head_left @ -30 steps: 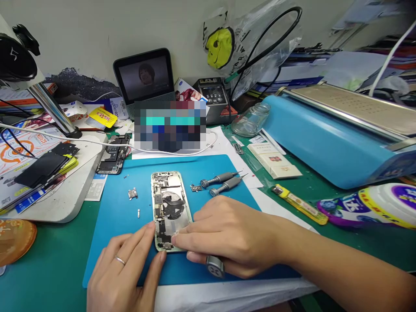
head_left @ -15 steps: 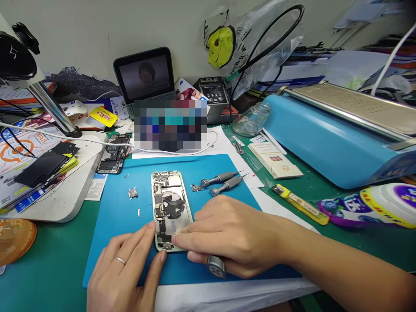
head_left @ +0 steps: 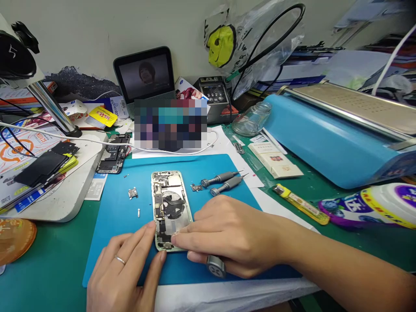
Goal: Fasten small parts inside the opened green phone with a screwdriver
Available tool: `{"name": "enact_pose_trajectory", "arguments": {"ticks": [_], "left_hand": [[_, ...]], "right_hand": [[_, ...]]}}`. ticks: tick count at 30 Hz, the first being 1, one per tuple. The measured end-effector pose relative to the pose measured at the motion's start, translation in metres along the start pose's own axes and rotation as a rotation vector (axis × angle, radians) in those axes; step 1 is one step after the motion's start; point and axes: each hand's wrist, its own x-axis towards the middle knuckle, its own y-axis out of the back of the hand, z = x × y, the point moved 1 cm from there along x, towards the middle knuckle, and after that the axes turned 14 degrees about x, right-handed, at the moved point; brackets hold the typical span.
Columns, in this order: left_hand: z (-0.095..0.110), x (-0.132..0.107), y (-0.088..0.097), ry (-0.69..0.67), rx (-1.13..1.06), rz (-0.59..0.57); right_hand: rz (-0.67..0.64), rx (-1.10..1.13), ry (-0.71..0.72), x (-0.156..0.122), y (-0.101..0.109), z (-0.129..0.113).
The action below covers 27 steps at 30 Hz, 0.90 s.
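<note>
An opened smartphone (head_left: 178,232) lies on the blue work mat (head_left: 113,216), its circuit board and inner parts exposed. My left hand (head_left: 125,268), wearing a ring, steadies its lower left corner, with fingertips at the side and thumb at the bottom edge. A grey screwdriver (head_left: 216,266) sits tucked in the curled lower fingers of my right hand (head_left: 230,236). That hand's index fingertip presses on the phone's lower part; whatever is under it is hidden. Small metal parts (head_left: 133,193) lie left of the phone, and another small part (head_left: 196,187) lies to its right.
Two more grey screwdrivers (head_left: 224,183) rest on the mat's right. Beyond them are a cigarette pack (head_left: 274,160), a yellow cutter knife (head_left: 300,203) and a large blue machine (head_left: 308,138). Another opened phone (head_left: 113,154) lies back left, beside a white stand base (head_left: 74,190).
</note>
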Motion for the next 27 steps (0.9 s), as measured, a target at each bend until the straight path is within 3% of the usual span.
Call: {"name": "enact_pose_trajectory", "arguments": {"ticks": [27], "left_hand": [[-0.0012,-0.0003,0.0017,-0.014,0.007,-0.011]], "right_hand": [[-0.05,0.036,-0.012,0.0043,0.0,-0.0006]]}}
